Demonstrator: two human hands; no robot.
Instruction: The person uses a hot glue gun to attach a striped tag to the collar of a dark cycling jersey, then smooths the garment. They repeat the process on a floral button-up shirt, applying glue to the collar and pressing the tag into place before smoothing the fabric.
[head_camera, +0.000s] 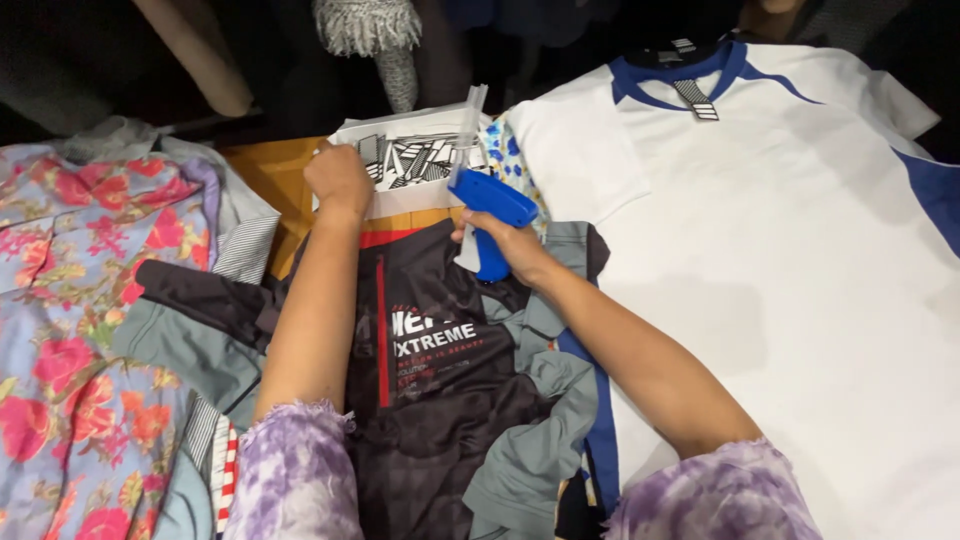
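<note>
Here the right hand (510, 240) grips a blue tagging gun (490, 215), the left hand (338, 175) fisted on a packet (410, 160).

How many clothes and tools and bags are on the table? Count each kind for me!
Shirts: 2, the black and grey shirt and the white and blue shirt
Floral garments: 1, the pink-flowered garment
Tagging guns: 1, the blue tagging gun in the right hand
Clear bags: 1, the clear bag under the left hand
Total: 5

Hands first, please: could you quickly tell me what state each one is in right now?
Left hand: closed on the black-and-white patterned packet.
Right hand: closed around the blue plastic tagging gun.
</note>
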